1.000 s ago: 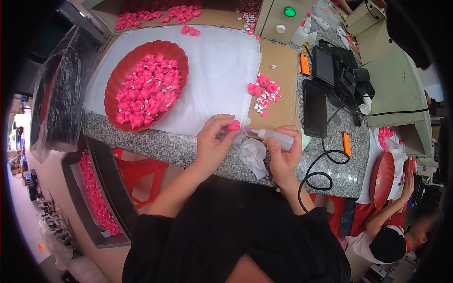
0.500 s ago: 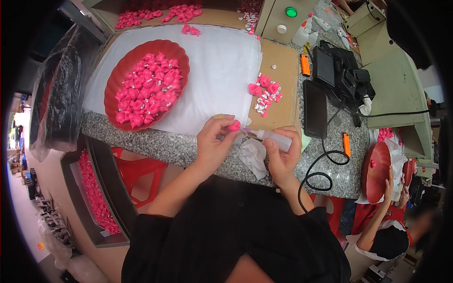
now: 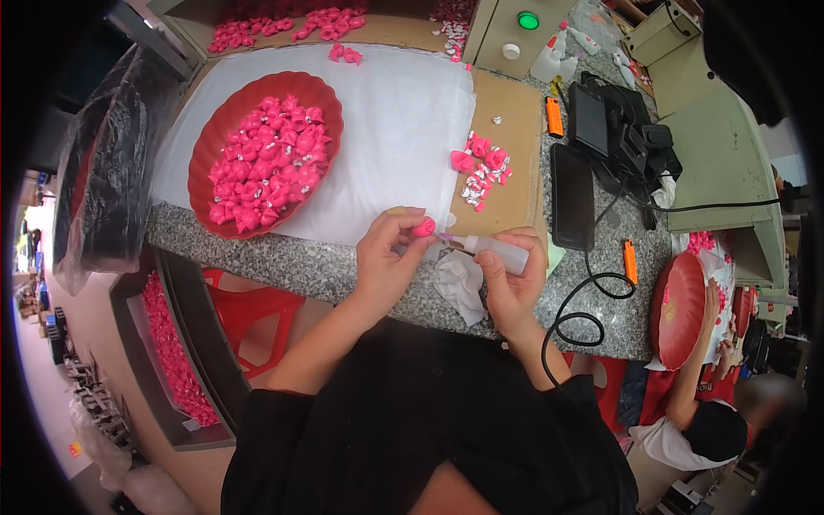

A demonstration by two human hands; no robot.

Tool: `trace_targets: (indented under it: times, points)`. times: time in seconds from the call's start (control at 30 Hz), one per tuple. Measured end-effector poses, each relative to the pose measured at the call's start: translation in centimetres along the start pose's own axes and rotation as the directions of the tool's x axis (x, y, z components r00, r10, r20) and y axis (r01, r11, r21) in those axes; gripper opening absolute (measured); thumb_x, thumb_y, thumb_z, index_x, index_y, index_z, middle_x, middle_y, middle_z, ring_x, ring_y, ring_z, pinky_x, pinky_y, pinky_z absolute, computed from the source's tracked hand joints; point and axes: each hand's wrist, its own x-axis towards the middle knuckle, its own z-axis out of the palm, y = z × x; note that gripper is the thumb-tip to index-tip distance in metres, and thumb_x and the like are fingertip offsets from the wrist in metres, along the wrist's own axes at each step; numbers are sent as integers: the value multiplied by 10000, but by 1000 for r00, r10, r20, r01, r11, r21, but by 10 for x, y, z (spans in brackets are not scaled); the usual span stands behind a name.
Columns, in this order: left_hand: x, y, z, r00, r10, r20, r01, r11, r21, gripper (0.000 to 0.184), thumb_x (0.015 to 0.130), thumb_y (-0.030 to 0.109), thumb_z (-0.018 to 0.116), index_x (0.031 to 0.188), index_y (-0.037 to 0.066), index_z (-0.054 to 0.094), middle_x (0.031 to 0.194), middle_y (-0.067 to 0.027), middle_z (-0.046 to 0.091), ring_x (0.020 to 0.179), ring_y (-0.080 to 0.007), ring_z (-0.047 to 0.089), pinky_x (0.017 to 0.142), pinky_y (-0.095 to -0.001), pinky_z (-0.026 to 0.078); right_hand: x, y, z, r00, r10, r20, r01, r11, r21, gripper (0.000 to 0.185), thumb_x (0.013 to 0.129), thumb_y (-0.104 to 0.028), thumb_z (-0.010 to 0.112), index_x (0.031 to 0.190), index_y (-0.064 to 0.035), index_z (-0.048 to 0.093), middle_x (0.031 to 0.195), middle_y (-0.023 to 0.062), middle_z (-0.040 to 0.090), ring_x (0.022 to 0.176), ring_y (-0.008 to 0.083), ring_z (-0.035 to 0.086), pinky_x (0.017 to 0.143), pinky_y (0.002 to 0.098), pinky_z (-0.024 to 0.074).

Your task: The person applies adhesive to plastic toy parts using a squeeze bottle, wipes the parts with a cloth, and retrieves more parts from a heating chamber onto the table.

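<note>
Pinching a small rounded pink piece (image 3: pixel 423 227), the thumb and fingertips of your left hand (image 3: pixel 388 257) are closing on it just above the near edge of the speckled countertop (image 3: pixel 322 275). Your right hand (image 3: pixel 518 287) is gripping a translucent squeeze bottle (image 3: pixel 508 255), its fingers wrapping the far side and its thumb pressing the near side. You are pointing the bottle's thin tip leftward, close to the pink piece; whether the two are touching, you cannot tell from here. A crumpled white tissue (image 3: pixel 461 287) is lying on the countertop between your hands, nearer to you than your fingertips. Beyond your fingers, a white sheet (image 3: pixel 395 120) is spreading out, and a red scalloped bowl (image 3: pixel 199 176) heaped with pink pieces (image 3: pixel 273 159) is sitting on it, to the left of your left fingers. Ahead of your right fingers, a loose cluster of pink and white bits (image 3: pixel 482 176) is resting on brown cardboard (image 3: pixel 520 193). Right of your right fingers, a dark phone-like slab (image 3: pixel 572 197) is lying flat, and a black cable (image 3: pixel 592 317) is looping nearby.
</note>
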Motion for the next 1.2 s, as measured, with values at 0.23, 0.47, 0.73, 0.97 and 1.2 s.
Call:
trace_targets:
  times: [0.23, 0.47, 0.73, 0.97, 1.2]
  points:
    - [0, -1, 1, 1000, 5, 1, -5, 1000, -6, 215, 710, -58, 609, 900, 7, 531, 1013, -107, 527, 813, -129, 573, 655, -220, 481, 0, 2, 0, 999, 32, -19, -31, 999, 20, 253, 765, -53, 601, 935, 3, 422, 903, 96, 433, 791, 148, 474, 681, 236, 410]
    - [1, 2, 0, 999, -18, 27, 19, 1000, -15, 231, 729, -43, 595, 944, 11, 531, 984, -88, 528, 807, -120, 563, 674, -218, 471, 1, 1, 1, 998, 59, -27, -58, 997, 57, 242, 772, -55, 595, 931, 2, 423, 904, 86, 431, 799, 137, 471, 675, 229, 408]
    - [3, 7, -3, 991, -84, 109, 85, 996, -5, 221, 771, -11, 548, 991, 6, 526, 914, -64, 537, 771, -114, 529, 690, -221, 436, 2, 2, -1, 991, 120, -58, -113, 987, 115, 238, 778, -73, 595, 930, 0, 427, 898, 69, 424, 788, 126, 460, 677, 223, 399]
    - [6, 10, -8, 986, 1, 167, -8, 999, 46, 202, 794, 8, 521, 995, 2, 522, 906, -77, 535, 771, -140, 533, 694, -241, 436, 4, 2, -1, 996, 67, -66, -62, 995, 79, 237, 774, -71, 600, 925, -2, 430, 886, 69, 428, 786, 126, 458, 682, 224, 395]
    - [7, 14, -11, 982, -24, 186, 3, 994, 114, 197, 796, 14, 513, 992, 2, 523, 896, -85, 533, 774, -157, 537, 694, -248, 435, 4, 2, -1, 997, 46, -58, -42, 997, 68, 248, 764, -58, 606, 933, -5, 432, 892, 74, 431, 791, 134, 458, 682, 226, 395]
